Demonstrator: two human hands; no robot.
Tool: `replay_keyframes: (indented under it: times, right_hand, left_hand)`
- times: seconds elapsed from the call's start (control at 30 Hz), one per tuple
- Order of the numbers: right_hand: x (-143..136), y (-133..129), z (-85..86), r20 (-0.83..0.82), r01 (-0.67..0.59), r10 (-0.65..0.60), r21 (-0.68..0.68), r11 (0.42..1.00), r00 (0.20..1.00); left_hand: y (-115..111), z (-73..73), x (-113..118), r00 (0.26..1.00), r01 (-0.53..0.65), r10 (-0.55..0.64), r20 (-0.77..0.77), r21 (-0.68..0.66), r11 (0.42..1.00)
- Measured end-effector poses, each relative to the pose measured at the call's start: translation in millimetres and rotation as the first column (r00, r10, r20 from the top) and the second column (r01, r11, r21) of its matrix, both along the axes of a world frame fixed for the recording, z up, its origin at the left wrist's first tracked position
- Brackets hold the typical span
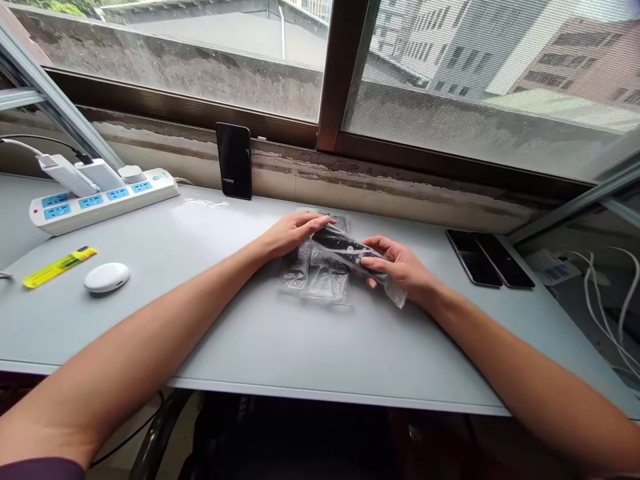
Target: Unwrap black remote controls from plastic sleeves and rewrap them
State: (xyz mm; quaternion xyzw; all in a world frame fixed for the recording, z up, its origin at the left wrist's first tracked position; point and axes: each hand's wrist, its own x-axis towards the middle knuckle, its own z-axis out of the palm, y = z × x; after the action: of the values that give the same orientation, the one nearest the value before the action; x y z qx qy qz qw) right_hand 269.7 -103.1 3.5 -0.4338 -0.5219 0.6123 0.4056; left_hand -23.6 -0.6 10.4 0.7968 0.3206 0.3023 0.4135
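Observation:
A long black object in a clear plastic bag (343, 245) is held slanting just above the desk, with small pale round spots on it. My right hand (400, 265) grips its lower right end, thumb on top and fingers beneath. At the upper left end, my left hand (294, 232) is closed on the bag, its fingers lying along the top edge. Under it, more dark pieces in clear plastic bags (320, 277) lie side by side on the grey desk (280, 353). What exactly the bagged object is cannot be made out.
A black phone (235, 161) leans upright against the wall below the window. Two phones (490, 260) lie at the right. On the left are a power strip (107, 200) with plugged-in chargers, a yellow packet (59, 267) and a white rounded case (107, 277).

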Motion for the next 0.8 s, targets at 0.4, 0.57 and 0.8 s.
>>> replay_keyframes:
  times: [0.4, 0.57, 0.8]
  right_hand:
    - [-4.1, 1.7, 4.5, -0.018, 0.007, -0.008, -0.038, 0.999, 1.000]
    - [-1.5, 2.1, 5.1, 0.019, -0.048, 0.049, -0.034, 0.998, 0.999]
    - [0.2, 2.8, 5.5, -0.002, -0.066, 0.066, -0.051, 0.996, 0.998]
  left_hand:
    - [3.5, -6.0, 5.0, 0.999, -0.035, 0.035, 0.009, 0.055, 0.998]
    - [5.2, -9.5, 4.8, 0.997, -0.070, 0.069, 0.039, 0.026, 0.997]
    - [3.7, -7.7, 5.4, 0.963, -0.175, 0.197, 0.183, -0.127, 0.976]
